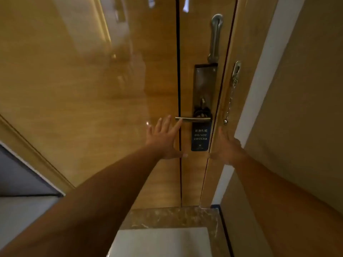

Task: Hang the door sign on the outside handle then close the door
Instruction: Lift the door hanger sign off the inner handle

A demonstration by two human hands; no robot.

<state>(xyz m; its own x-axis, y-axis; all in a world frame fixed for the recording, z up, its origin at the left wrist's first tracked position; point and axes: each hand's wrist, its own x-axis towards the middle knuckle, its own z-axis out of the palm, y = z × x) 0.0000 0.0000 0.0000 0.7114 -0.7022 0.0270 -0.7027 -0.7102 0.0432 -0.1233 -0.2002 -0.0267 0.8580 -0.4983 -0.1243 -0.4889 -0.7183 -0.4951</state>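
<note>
A dark blue "DO NOT DISTURB" door sign [200, 139] hangs from the silver lever handle [193, 119] on the glossy wooden door [92, 101]. My left hand [165, 140] is spread flat, fingers apart, just left of the handle, its fingertips near the lever's end. My right hand [227, 149] rests against the door frame [220, 127] to the right of the sign, fingers extended. Neither hand holds anything. The door's edge sits against the frame with only a thin dark seam showing.
A dark lock plate [205, 86] and a steel door guard [215, 38] sit above the handle. A security chain [232, 95] hangs on the frame. A beige wall [297, 108] is on the right, and a marble threshold [170, 217] lies below.
</note>
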